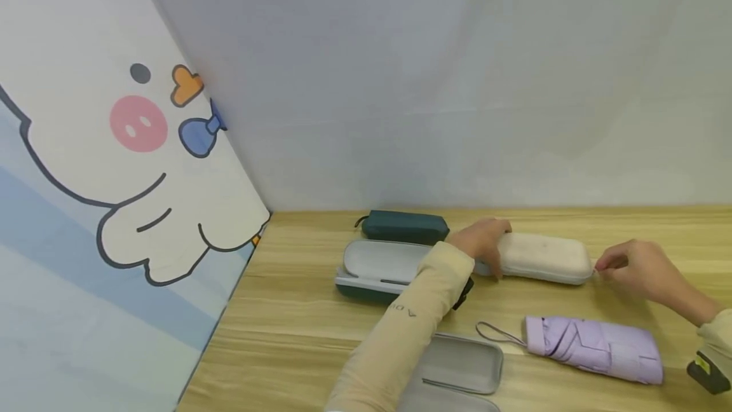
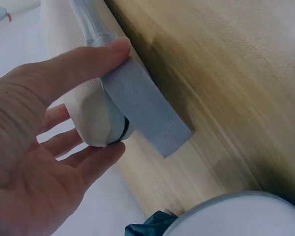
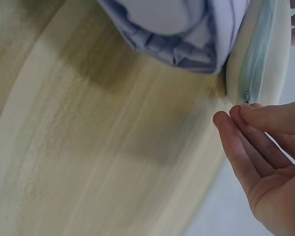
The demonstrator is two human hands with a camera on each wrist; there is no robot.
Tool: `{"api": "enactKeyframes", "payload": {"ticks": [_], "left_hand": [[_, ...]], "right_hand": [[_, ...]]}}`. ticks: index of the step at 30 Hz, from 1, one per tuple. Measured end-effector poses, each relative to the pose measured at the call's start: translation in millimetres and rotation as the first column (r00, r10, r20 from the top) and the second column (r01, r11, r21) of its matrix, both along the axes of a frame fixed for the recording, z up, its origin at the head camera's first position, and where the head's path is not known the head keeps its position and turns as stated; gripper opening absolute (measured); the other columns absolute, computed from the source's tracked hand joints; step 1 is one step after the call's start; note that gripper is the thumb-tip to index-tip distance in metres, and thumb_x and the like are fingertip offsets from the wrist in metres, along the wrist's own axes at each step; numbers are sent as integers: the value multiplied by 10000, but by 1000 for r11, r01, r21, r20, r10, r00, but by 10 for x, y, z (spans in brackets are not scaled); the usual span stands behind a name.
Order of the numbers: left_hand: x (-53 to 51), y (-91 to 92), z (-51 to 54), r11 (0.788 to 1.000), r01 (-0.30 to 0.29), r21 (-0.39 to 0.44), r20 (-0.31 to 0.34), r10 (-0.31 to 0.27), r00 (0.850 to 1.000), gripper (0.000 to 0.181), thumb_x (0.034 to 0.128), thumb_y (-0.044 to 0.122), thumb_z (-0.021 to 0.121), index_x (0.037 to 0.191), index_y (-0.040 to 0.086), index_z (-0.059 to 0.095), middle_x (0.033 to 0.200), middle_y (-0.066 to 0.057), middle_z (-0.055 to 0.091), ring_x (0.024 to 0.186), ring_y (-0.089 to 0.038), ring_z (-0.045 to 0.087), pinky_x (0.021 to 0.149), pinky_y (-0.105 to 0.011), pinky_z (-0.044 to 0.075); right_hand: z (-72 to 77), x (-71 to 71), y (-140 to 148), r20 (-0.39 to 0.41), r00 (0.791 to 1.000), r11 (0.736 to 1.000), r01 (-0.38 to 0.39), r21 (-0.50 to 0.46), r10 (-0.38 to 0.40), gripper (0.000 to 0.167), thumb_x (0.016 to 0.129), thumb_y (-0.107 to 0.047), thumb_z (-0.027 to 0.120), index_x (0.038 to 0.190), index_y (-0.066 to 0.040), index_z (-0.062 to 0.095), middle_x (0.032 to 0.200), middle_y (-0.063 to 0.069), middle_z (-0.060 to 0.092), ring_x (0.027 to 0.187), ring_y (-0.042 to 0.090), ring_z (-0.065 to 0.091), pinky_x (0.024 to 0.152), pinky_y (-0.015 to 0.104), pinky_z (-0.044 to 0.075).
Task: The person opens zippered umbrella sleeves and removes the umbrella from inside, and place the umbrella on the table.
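Note:
A long cream zip case (image 1: 546,256) with a pale blue zipper lies towards the back of the table. At its left end my left hand (image 1: 480,241) grips it, thumb over a grey-blue fabric tab (image 2: 145,108) and fingers round the other side. My right hand (image 1: 643,270) is at the opposite end, thumb and fingertips pinching the zipper's pull just below the metal slider (image 3: 246,97). The fingertips partly hide the pull. In front of the case lies a folded lilac umbrella (image 1: 597,348) with a wrist loop.
Behind my left forearm, a dark green pouch (image 1: 406,226) lies near the wall. An open hard case (image 1: 386,259), green outside and grey inside, sits in front of it. Another open grey case (image 1: 466,364) is at the front, partly covered by my left sleeve.

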State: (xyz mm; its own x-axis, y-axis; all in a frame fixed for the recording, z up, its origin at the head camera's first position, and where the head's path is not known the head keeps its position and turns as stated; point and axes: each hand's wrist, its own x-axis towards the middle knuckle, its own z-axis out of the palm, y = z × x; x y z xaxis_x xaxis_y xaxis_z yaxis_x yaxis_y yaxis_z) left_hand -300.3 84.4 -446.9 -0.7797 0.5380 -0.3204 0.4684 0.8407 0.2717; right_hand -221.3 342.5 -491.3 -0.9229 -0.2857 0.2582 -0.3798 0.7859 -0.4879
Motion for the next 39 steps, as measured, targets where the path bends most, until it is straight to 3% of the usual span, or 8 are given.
{"api": "enactKeyframes", "payload": {"ticks": [4, 11, 19, 24, 31, 39], "left_hand": [[55, -14, -7, 1000, -2, 18, -6, 2, 1000, 780, 644, 276, 884, 1312, 183, 491, 1178, 71, 545, 941, -61, 518, 744, -189, 433], [121, -10, -60, 1000, 1, -3, -97, -2, 995, 677, 651, 378, 864, 1213, 159, 557, 1074, 57, 565, 873, -61, 512, 691, -191, 431], [188, -7, -81, 1000, -5, 15, -156, 7, 988, 417, 667, 385, 853, 893, 168, 577, 753, 69, 525, 624, -74, 487, 526, -214, 394], [190, -3, -103, 1000, -17, 11, -192, 19, 981, 382, 672, 410, 842, 824, 175, 582, 715, 74, 529, 593, -67, 469, 508, -212, 384], [223, -1, -99, 1000, -15, 14, -211, 17, 977, 380, 677, 422, 836, 783, 169, 572, 702, 65, 516, 592, -69, 442, 507, -211, 376], [262, -35, -57, 999, -20, 36, -204, 27, 979, 375, 673, 414, 842, 802, 170, 587, 702, 62, 524, 581, -67, 448, 496, -212, 374]], "right_hand": [[17, -29, 24, 13, 1000, 1000, 7, 4, -7, 159, 678, 66, 689, 690, -92, 696, 659, -13, 672, 605, -62, 516, 520, 223, 434], [49, -96, 31, -4, 1000, 999, -7, 45, 7, 148, 663, 49, 700, 673, -99, 697, 640, 3, 670, 606, -54, 513, 528, 241, 433], [64, -71, 44, 32, 999, 999, 36, 36, -37, 114, 687, 0, 767, 681, -99, 710, 658, 23, 680, 614, -39, 518, 549, 247, 424], [87, -35, 57, 115, 991, 998, 63, 28, -66, 68, 712, -42, 780, 716, -77, 722, 706, 51, 691, 636, 66, 575, 572, 253, 435], [92, 61, 59, 148, 985, 996, 92, -1, -91, 74, 711, -66, 791, 719, -88, 721, 711, 33, 690, 633, -28, 535, 560, 225, 431], [141, 130, 7, 195, 976, 995, 104, -10, -100, 61, 752, -74, 771, 749, -41, 720, 715, 36, 687, 606, 28, 566, 533, 236, 445]]}}
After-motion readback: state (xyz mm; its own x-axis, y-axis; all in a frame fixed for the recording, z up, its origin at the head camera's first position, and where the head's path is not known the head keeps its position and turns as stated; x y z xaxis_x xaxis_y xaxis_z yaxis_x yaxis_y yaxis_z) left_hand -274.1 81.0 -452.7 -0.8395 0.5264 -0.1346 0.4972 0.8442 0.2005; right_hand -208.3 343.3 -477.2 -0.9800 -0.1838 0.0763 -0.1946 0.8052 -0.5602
